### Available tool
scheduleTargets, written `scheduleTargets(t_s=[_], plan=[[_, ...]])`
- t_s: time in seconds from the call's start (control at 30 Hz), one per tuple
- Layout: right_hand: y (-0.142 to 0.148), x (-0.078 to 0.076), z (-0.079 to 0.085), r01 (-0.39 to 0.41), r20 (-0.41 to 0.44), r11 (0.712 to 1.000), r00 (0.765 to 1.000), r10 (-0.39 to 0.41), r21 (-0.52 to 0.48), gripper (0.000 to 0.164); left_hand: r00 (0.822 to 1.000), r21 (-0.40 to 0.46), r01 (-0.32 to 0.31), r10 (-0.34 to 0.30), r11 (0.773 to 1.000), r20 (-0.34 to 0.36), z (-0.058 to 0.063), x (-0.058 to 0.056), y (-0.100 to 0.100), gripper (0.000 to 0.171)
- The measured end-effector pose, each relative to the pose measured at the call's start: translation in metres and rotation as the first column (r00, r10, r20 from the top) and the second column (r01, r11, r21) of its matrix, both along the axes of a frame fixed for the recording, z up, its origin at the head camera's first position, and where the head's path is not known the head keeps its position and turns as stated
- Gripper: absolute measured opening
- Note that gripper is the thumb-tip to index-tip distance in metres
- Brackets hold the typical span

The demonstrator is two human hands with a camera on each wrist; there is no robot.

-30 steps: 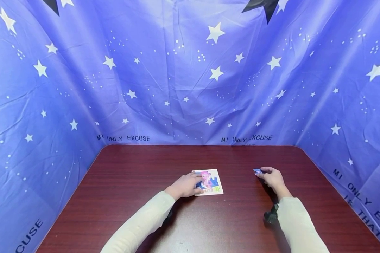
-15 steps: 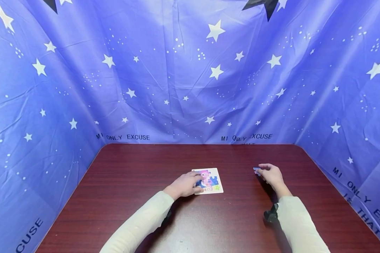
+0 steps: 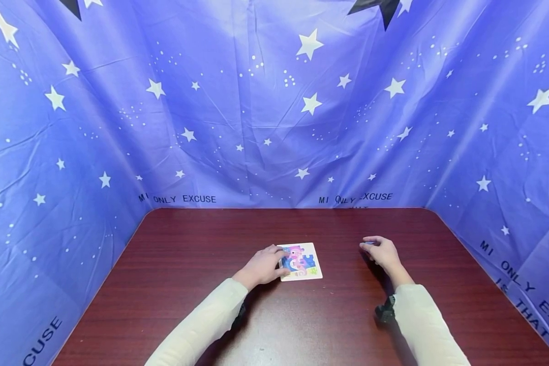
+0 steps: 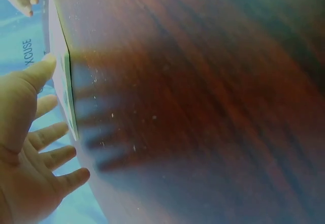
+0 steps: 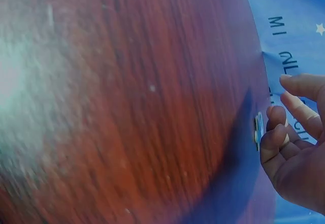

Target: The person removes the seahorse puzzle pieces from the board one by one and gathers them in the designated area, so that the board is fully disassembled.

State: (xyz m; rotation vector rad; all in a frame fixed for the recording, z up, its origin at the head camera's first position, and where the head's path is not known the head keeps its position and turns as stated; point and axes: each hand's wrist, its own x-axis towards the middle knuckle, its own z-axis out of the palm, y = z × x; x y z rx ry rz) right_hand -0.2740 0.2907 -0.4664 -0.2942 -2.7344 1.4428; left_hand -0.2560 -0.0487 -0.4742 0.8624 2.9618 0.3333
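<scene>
A puzzle board (image 3: pixel 317 273) with a pale border lies flat near the middle of the table, partly filled with pink and blue picture pieces. At its left side my left hand (image 3: pixel 262 265) rests on it with the fingers spread; the left wrist view shows the thumb at the board's edge (image 4: pixel 65 56). To the right of the board, my right hand (image 3: pixel 384 252) pinches a small puzzle piece between thumb and fingers. That puzzle piece (image 5: pixel 259 131) shows edge-on in the right wrist view and is mostly hidden by the fingers in the head view.
The dark red wooden table (image 3: pixel 219 229) has rounded far corners. A blue curtain (image 3: pixel 238 117) with white stars and printed words surrounds it at the back and sides. A black wrist device (image 3: pixel 385 310) sits under the right sleeve.
My right hand has moved slightly left with the puzzle piece, which its fingers now cover more. My left hand has drawn back a little to the left, exposing more of the board.
</scene>
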Motion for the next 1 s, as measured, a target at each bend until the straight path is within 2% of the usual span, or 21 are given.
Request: scheduleTargets(t_s=[0.37,0.7,1.0], plan=[[-0.021,-0.002,-0.002,-0.048,-0.027,0.999,0.999,0.048,0.005,0.036,1.000,-0.015,-0.015,0.015,1.000,-0.010,-0.005,-0.002,-0.002,0.053],[-0.048,-0.002,0.003,-0.156,-0.042,0.988,0.987,0.155,-0.016,0.035,1.000,-0.028,-0.005,0.005,1.000,-0.022,-0.006,-0.001,-0.002,0.052],[-0.067,0.000,0.002,-0.205,-0.002,0.979,0.979,0.205,-0.011,0.034,1.000,-0.033,-0.001,0.001,0.999,-0.010,-0.004,0.000,-0.001,0.052]])
